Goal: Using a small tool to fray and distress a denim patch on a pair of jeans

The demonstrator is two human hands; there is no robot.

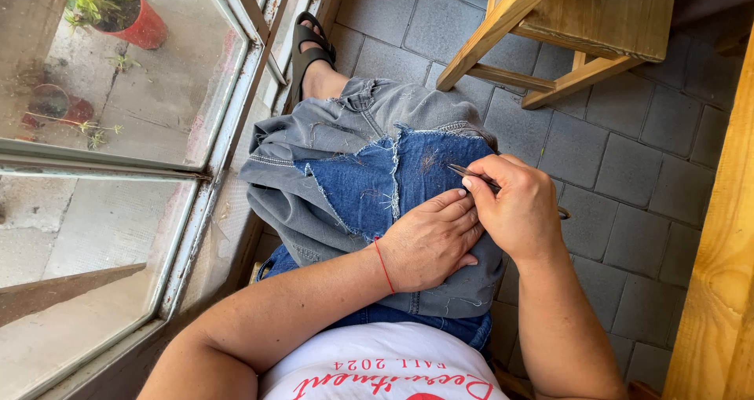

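Observation:
A grey denim garment lies over my lap, with a frayed blue denim patch on top of it. My left hand rests flat on the patch and garment, fingers together, pressing the cloth down; a thin red string is tied round that wrist. My right hand grips a small metal tool, thin and pointed, whose tip touches the blue patch just above my left fingers. Loose threads show along the patch's edges.
A wooden stool stands on the grey paved floor ahead. A window frame runs along my left, with red plant pots outside. My sandalled foot lies beyond the cloth. A wooden post rises at the right.

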